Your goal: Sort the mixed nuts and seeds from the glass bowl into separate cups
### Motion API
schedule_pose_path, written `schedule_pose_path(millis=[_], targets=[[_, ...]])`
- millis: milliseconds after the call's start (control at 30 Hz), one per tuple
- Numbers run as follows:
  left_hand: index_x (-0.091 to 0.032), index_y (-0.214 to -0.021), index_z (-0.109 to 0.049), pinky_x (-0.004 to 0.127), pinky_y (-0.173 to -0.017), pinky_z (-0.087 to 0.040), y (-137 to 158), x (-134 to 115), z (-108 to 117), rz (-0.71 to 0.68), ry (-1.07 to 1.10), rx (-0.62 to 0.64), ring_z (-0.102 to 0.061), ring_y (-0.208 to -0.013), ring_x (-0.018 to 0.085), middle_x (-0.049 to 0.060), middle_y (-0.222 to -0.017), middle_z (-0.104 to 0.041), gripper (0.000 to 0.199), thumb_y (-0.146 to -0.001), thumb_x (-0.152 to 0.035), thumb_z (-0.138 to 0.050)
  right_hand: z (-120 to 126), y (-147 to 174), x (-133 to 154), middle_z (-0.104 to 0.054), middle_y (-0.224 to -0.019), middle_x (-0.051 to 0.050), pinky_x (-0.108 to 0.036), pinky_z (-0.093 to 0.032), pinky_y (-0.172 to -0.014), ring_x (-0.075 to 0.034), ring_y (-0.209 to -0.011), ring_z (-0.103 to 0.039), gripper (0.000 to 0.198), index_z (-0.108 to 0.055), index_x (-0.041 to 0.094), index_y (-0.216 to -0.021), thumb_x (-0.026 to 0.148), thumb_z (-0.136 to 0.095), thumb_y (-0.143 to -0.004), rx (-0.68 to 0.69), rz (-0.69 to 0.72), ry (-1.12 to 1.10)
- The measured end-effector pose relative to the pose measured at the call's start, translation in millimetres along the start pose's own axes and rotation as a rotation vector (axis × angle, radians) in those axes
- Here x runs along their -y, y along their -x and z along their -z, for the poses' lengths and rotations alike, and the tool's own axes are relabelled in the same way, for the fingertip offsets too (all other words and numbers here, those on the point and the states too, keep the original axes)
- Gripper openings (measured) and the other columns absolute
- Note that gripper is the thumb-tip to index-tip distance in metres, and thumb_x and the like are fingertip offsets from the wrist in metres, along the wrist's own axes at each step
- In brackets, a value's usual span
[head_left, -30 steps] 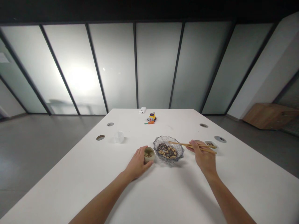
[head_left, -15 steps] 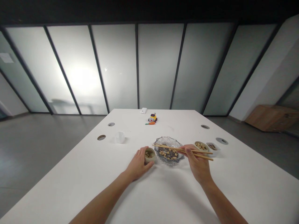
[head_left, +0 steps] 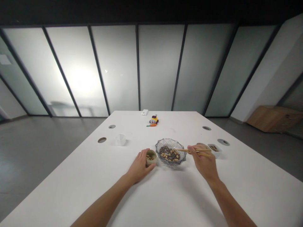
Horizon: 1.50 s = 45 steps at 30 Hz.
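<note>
My left hand (head_left: 140, 166) is curled around the side of a small beige cup (head_left: 154, 161), which has some nuts at its bottom. Just right of the cup stands a scalloped clear glass bowl (head_left: 161, 160), holding peanuts (head_left: 175, 160) and small dark beans or seeds (head_left: 165, 148). My right hand (head_left: 204, 162) grips a pair of wooden chopsticks (head_left: 183, 150), their tips over the right part of the glass bowl. I cannot make out anything between the tips. Behind my right hand a second small round cup (head_left: 201, 144) is mostly hidden.
A white square dish (head_left: 218, 153) with brown pieces stands at the right. An empty-looking white plastic cup (head_left: 121, 140) is at the left. Farther back lie a yellow toy car (head_left: 154, 119), an orange toy carrot (head_left: 152, 125) and a white device (head_left: 145, 112). Round holes pierce the white table (head_left: 151, 201).
My right hand has shifted slightly right, drawing the chopstick tips from the bowl's left rim toward its right part. It now covers most of the round cup behind. My left hand keeps its hold.
</note>
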State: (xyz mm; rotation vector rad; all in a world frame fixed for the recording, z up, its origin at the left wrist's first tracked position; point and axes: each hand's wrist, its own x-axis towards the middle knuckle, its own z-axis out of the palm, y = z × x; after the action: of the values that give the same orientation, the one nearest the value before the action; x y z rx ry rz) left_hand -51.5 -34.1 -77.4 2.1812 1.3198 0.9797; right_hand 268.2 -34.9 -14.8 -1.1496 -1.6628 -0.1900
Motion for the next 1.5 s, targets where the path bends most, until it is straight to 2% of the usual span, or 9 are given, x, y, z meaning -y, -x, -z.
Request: schedule_pose_path(millis=[233, 467, 667, 900, 1233, 1500], targets=[[-0.025, -0.151, -0.048, 0.057, -0.12, -0.045, 1.0, -0.1, 0.8, -0.015, -0.001, -0.011, -0.058, -0.139, 0.036, 0.016, -0.151, -0.06, 0.067, -0.091, -0.033, -0.077, -2.1, 1.4, 1.3, -0.078, -0.076, -0.005, -0.038, -0.055, -0.071, -0.024, -0.072, -0.072, 0.046, -0.077, 0.025, -0.078, 0.055, -0.057, -0.107, 0.045, 0.01, -0.052], [-0.023, -0.151, -0.048, 0.057, -0.12, -0.045, 0.5, -0.4, 1.2, -0.003, -0.007, 0.002, -0.058, -0.137, 0.036, 0.017, -0.15, -0.06, 0.067, -0.091, -0.031, -0.076, -2.8, 5.0, 2.0, -0.079, -0.081, -0.006, -0.038, -0.057, -0.072, -0.024, -0.074, -0.073, 0.043, -0.077, 0.024, -0.08, 0.055, -0.062, -0.104, 0.073, -0.062, -0.118], [-0.024, -0.151, -0.048, 0.055, -0.119, -0.047, 0.1, -0.9, 1.1, -0.007, -0.006, -0.004, -0.059, -0.136, 0.035, 0.015, -0.147, -0.061, 0.067, -0.091, -0.033, -0.077, -5.2, 5.5, 1.0, -0.08, -0.084, -0.006, -0.04, -0.059, -0.075, -0.024, -0.078, -0.075, 0.044, -0.079, 0.024, -0.083, 0.058, -0.06, -0.104, 0.088, -0.037, -0.132], [-0.024, -0.15, -0.049, 0.055, -0.119, -0.047, 0.6, -4.7, 3.9, -0.001, -0.008, -0.001, -0.059, -0.136, 0.036, 0.016, -0.147, -0.062, 0.066, -0.09, -0.033, -0.076, -8.2, 8.5, 1.4, -0.081, -0.087, -0.006, -0.038, -0.06, -0.075, -0.024, -0.08, -0.076, 0.042, -0.079, 0.025, -0.085, 0.061, -0.065, -0.101, 0.12, -0.116, -0.207], [-0.024, -0.15, -0.049, 0.056, -0.12, -0.046, 0.5, -3.6, 2.7, 0.001, -0.007, 0.002, -0.059, -0.137, 0.036, 0.016, -0.149, -0.061, 0.066, -0.09, -0.032, -0.076, -5.7, 5.4, 0.4, -0.081, -0.082, -0.006, -0.04, -0.059, -0.074, -0.025, -0.077, -0.076, 0.046, -0.08, 0.025, -0.081, 0.058, -0.06, -0.105, 0.075, -0.04, -0.109], [-0.022, -0.15, -0.05, 0.055, -0.119, -0.046, 0.3, -3.6, 3.0, 0.007, -0.01, -0.003, -0.059, -0.136, 0.036, 0.017, -0.148, -0.062, 0.067, -0.089, -0.034, -0.076, -5.1, 7.7, 1.2, -0.081, -0.084, -0.006, -0.037, -0.058, -0.074, -0.024, -0.078, -0.076, 0.041, -0.078, 0.024, -0.083, 0.057, -0.064, -0.103, 0.107, -0.08, -0.169]])
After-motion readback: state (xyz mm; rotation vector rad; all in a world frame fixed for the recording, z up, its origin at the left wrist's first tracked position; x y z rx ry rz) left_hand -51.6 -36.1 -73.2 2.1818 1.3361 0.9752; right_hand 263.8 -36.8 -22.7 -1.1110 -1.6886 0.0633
